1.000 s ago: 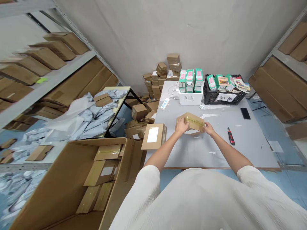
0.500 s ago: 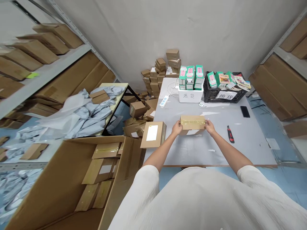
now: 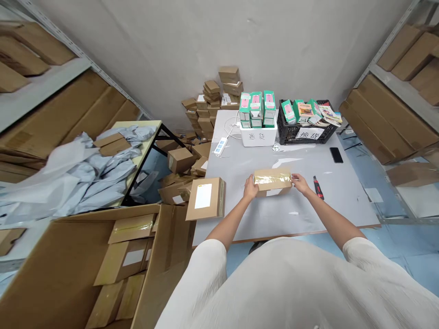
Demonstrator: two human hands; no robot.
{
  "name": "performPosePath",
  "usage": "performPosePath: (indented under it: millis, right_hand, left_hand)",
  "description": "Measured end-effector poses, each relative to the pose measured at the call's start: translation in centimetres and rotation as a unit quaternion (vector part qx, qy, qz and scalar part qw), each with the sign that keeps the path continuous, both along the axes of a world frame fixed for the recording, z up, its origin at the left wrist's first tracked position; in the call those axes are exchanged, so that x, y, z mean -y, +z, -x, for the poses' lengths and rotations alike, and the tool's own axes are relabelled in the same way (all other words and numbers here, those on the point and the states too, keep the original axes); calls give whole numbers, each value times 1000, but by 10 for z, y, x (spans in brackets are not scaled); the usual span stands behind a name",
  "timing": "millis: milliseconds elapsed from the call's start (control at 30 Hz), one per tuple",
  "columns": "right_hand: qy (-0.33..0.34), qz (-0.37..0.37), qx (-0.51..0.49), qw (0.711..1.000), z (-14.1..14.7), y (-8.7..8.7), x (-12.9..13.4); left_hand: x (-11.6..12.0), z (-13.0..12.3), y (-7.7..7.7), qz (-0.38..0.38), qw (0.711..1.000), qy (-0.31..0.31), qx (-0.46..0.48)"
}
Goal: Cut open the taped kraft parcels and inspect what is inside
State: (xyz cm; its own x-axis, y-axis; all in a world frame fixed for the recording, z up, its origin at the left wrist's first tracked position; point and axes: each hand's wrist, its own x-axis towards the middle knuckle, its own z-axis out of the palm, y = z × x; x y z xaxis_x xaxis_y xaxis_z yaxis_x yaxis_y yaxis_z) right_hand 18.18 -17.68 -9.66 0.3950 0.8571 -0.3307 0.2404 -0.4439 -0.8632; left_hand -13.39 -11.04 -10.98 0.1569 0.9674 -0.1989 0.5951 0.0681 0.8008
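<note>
Brown, rectangular, taped cardboard box (image 3: 273, 182), on the near side of the white rectangular plastic bin (image 3: 258, 137); it sits between both sets of fingers; left hand (image 3: 251, 187) clasps its left end; right hand (image 3: 299, 183), fingertips gathered, grips its right end.

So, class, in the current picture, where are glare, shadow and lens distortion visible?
Head view: glare streaks the shiny tape on the box; head view: soft shadow dulls the tabletop just nearer the person; head view: the left-side shelf slants and looks stretched, likely wide-angle distortion.
</note>
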Motion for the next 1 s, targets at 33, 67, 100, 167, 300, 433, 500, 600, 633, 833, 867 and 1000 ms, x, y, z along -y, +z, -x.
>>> performPosePath:
  millis: [33, 67, 100, 167, 300, 433, 500, 600, 633, 833, 867, 1000]
  right_hand:
    - [4, 4, 1, 1000, -5, -2, 2]
    - [5, 10, 5, 1000, -11, -4, 4]
    - [5, 18, 12, 1000, -18, -6, 7]
    - [-1, 36, 36, 999, -34, -11, 11]
    - [-14, 68, 95, 993, -70, -23, 18]
    - [-21, 107, 140, 984, -104, -39, 28]
    - [-16, 126, 162, 979, -119, -48, 34]
    - [-18, 166, 210, 963, -136, -62, 43]
    - [-13, 190, 229, 955, -139, -66, 46]
    - [76, 269, 302, 911, -142, -83, 62]
    - [85, 269, 310, 908, -141, -85, 64]
    - [107, 284, 332, 893, -138, -86, 68]
  left_hand:
    - [0, -1, 3, -8, 1000, -5, -16]
    - [1, -1, 6, -5, 1000, -10, -29]
    - [1, -2, 9, 1, 999, -14, -38]
    - [1, -2, 12, 6, 999, -24, -41]
    - [1, 1, 8, 9, 1000, -17, -24]
    - [2, 6, 2, 11, 1000, -4, -6]
    - [4, 8, 0, 13, 1000, 2, -3]
    - [7, 11, -2, 19, 1000, 5, -5]
    - [8, 11, -2, 21, 1000, 8, -6]
    - [11, 17, -9, 24, 1000, 9, -8]
    - [11, 19, -12, 21, 1000, 7, -5]
    - [10, 24, -24, 2, 1000, 7, 15]
